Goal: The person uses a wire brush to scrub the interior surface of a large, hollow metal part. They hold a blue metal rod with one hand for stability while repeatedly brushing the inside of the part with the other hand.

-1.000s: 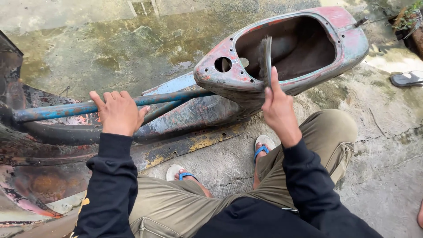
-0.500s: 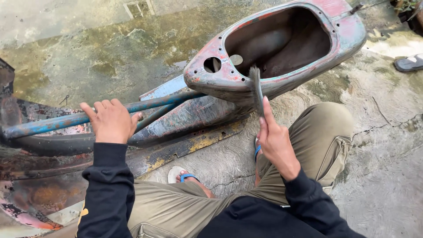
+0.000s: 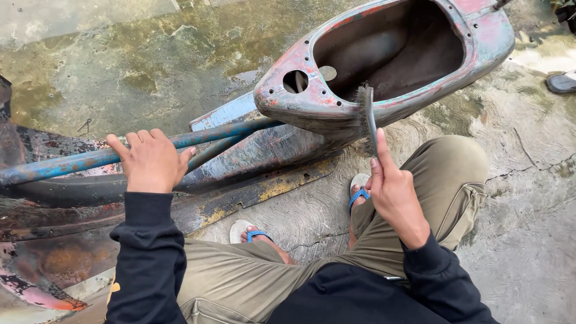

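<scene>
Rusty frame (image 3: 384, 66) (paint worn red and blue) lies on concrete (image 3: 120, 54). Left hand (image 3: 153, 159) fingers wrap its blue tube (image 3: 78, 162); right hand (image 3: 396, 195) grips a wire brush (image 3: 367, 117) against the shell's edge.

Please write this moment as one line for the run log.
left hand: grips blue metal tube | right hand: holds wire brush against worn red-grey scooter body shell | ground: wet concrete

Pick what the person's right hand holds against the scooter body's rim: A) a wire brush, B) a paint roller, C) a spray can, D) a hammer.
A: the right hand grips a thin-handled wire brush, bristles against the worn rim of the scooter body.
</scene>
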